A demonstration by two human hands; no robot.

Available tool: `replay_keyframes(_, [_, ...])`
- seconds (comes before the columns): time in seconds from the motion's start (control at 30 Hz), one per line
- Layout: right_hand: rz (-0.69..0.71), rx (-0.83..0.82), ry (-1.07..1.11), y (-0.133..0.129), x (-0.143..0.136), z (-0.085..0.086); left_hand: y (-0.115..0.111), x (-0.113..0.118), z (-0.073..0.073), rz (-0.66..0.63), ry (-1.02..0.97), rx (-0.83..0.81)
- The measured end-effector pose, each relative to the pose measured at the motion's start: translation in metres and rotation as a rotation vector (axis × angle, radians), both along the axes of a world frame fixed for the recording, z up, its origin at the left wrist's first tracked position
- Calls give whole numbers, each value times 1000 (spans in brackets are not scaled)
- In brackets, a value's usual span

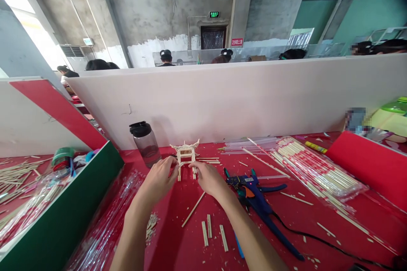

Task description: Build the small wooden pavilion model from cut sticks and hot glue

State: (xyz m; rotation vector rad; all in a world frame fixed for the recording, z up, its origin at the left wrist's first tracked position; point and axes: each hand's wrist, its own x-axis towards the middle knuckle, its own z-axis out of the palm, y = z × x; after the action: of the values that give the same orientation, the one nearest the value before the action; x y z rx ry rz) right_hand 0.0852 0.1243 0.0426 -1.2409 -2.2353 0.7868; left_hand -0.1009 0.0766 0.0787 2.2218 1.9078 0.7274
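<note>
A small gate-like model [187, 153] made of pale wooden sticks stands upright on the red tabletop, with upturned roof corners and legs below. My left hand [161, 178] is at its left side, thumb and fingers closed at a left leg. From the right, my right hand [207, 176] pinches at a right leg. The fingertips partly cover what they grip. Just in front of my hands lies a thin loose stick [193, 209]. Several short glued stick pieces [204, 233] lie nearer to me, between my forearms.
A glue gun [251, 186] and blue-handled pliers [280, 230] lie right, with a black cord. A bottle [145, 144] stands behind my left hand. Bundled chopsticks [318, 165] lie right; plastic wrappers [108, 220] lie left. A green divider [70, 207] and white partition [222, 101] bound the table.
</note>
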Motion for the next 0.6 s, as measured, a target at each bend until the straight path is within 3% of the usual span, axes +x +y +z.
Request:
replay_keyframes(0.13, [0,-13,81,2,0,5,-5,-4,5,24,-55,-30])
replay_keyframes(0.33, [5,-1,15,1,9,14,-11,-8,15,-21,-201,-97])
replay_keyframes(0.43, [18,1,121,0,15,23,-11,-7,17,-55,-227,-102])
replay_keyframes(0.6, [158,-257,347,1,12,29,-8,0,16,-97,-276,-105])
